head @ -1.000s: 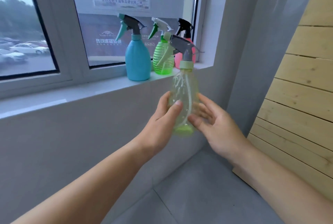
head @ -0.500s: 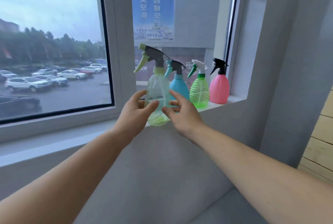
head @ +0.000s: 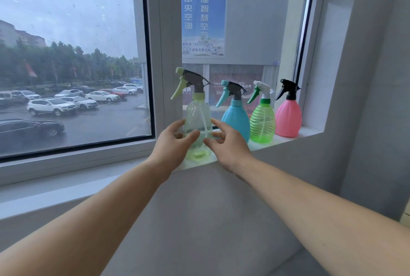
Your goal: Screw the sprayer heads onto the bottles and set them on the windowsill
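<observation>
Both forearms reach forward from the bottom of the view to the windowsill. The left hand and right hand bracket the clear bottle, which stands upright at the sill's front edge; the fingers curl loosely about its lower body, thumb touching, the grip not tight. It appears empty but for a dip tube, and carries a pale green and grey sprayer head. Farther right along the sill stand the blue bottle, green ribbed bottle and pink bottle, each capped with a sprayer.
</observation>
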The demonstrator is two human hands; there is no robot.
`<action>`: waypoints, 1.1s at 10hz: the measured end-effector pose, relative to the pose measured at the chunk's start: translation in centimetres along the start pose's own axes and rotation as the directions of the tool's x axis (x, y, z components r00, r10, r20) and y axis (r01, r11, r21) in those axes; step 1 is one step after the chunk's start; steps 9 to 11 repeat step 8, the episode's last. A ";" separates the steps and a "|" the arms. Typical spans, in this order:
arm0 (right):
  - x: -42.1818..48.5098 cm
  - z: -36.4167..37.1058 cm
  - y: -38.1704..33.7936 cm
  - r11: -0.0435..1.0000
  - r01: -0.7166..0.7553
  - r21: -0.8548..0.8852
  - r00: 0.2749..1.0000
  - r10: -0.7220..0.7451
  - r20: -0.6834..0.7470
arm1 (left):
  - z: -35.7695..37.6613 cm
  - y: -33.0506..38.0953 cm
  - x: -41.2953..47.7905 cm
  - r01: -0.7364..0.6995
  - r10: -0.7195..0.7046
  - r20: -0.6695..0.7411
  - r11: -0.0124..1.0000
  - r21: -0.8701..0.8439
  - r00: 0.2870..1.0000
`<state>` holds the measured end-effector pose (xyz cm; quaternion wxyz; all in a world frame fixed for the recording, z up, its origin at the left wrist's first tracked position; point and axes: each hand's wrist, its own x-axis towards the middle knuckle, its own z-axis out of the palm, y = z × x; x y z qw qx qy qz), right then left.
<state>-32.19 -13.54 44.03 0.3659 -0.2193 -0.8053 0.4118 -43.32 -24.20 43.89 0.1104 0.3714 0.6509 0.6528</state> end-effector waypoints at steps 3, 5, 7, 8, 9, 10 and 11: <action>0.3 0.5 0.3 0.999 -0.002 -0.036 1.000 0.002 0.005 | 0.2 -0.5 0.4 -0.017 0.020 -0.038 0.998 0.062 0.999; -2.4 -2.1 -0.2 0.995 0.016 -0.100 1.000 -0.018 -0.021 | 0.0 0.2 -1.4 -0.084 0.140 -0.166 0.948 0.306 0.976; -7.4 -8.7 3.6 0.999 -0.032 -0.013 0.987 0.029 -0.156 | 5.5 0.7 -7.2 -0.346 0.384 -0.070 0.885 0.311 0.921; -10.5 -13.4 6.8 0.997 -0.071 0.042 0.960 0.080 -0.268 | 10.7 -1.4 -9.4 -0.325 0.281 0.194 0.910 0.257 0.940; -10.5 -13.4 6.8 0.997 -0.071 0.042 0.960 0.080 -0.268 | 10.7 -1.4 -9.4 -0.325 0.281 0.194 0.910 0.257 0.940; -10.5 -13.4 6.8 0.997 -0.071 0.042 0.960 0.080 -0.268 | 10.7 -1.4 -9.4 -0.325 0.281 0.194 0.910 0.257 0.940; -10.5 -13.4 6.8 0.997 -0.071 0.042 0.960 0.080 -0.268 | 10.7 -1.4 -9.4 -0.325 0.281 0.194 0.910 0.257 0.940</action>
